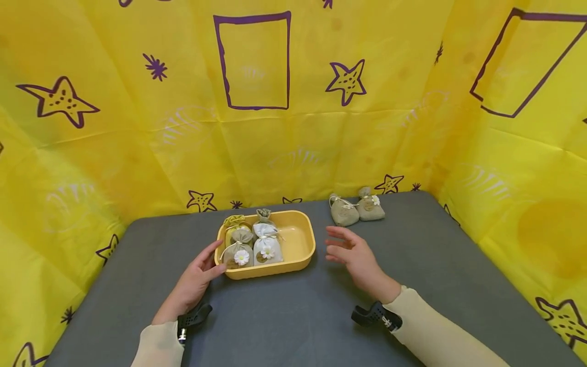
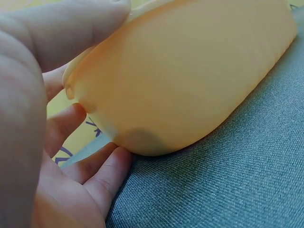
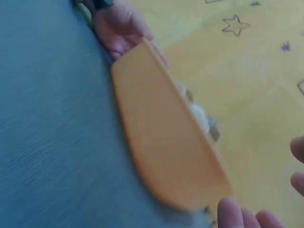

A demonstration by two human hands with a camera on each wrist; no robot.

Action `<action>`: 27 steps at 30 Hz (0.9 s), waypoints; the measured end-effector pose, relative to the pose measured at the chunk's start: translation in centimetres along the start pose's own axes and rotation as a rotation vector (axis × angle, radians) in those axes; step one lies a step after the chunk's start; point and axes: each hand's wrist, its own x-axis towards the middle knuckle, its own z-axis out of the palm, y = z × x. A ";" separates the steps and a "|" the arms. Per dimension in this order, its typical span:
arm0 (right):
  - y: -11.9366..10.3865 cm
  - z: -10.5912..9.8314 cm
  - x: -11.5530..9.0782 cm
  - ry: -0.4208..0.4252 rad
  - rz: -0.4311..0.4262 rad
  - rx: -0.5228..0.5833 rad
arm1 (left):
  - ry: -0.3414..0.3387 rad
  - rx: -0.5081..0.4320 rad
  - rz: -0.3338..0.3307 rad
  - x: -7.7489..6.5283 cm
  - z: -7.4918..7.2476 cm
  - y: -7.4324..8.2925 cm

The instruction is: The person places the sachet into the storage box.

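On a grey cloth-covered table (image 1: 279,321), our left hand (image 1: 194,279) grips the left end of a yellow, round-cornered plastic tray (image 1: 297,243), beside four small cloth drawstring pouches (image 1: 268,248), yellow, beige and white, inside it. Our right hand (image 1: 363,262), fingers loosely extended, hovers just clear of its right end.

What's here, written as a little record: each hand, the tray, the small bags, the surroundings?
Left hand: holds the yellow tray at its left end
Right hand: right of the tray, holding nothing
Bags in tray: four; yellow bag and grey-green bag behind, beige bag and white bag in front
Bags outside: left bag and right bag, side by side
Surroundings: grey table, yellow patterned cloth
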 end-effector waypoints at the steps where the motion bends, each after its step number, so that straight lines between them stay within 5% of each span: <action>1: 0.3 -0.8 -0.5 0.009 0.021 0.038 | 0.000 -0.001 0.001 0.0 0.0 0.0; 9: 2.4 -8.7 -3.2 0.108 0.131 0.203 | 0.008 0.009 -0.002 0.0 0.1 -0.2; 16: 2.3 -15.5 -2.3 0.130 0.119 0.260 | 0.011 0.009 -0.006 -0.2 0.0 -0.2; 27: 2.0 -18.5 1.8 0.068 0.105 0.221 | 0.011 0.020 -0.019 0.1 0.0 0.0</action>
